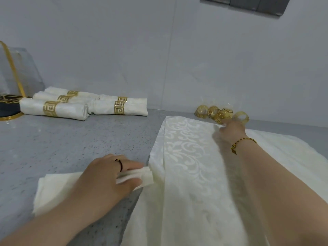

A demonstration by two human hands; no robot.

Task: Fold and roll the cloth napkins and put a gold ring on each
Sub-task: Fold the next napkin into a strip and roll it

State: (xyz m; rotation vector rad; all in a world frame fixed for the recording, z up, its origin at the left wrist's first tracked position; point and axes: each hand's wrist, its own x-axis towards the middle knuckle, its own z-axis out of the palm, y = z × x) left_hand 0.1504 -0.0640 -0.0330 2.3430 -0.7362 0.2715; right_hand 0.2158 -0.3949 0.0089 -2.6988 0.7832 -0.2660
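A: Rolled napkin (58, 189), cream damask, soft flattened tube, near-left on the speckled grey surface (71, 139). Long axis left-right, end pointing right. Our left hand (110, 176) grips it, fingers (133, 165) over, thumb beneath.
B: Our right hand (232, 130) is at the loose gold rings (221, 115), back right; we count five. Blur: can't tell if those fingers hold one. Five ringed rolls (55, 108) back left.

Speckled grey countertop (71, 142), pale grey wall (124, 50)
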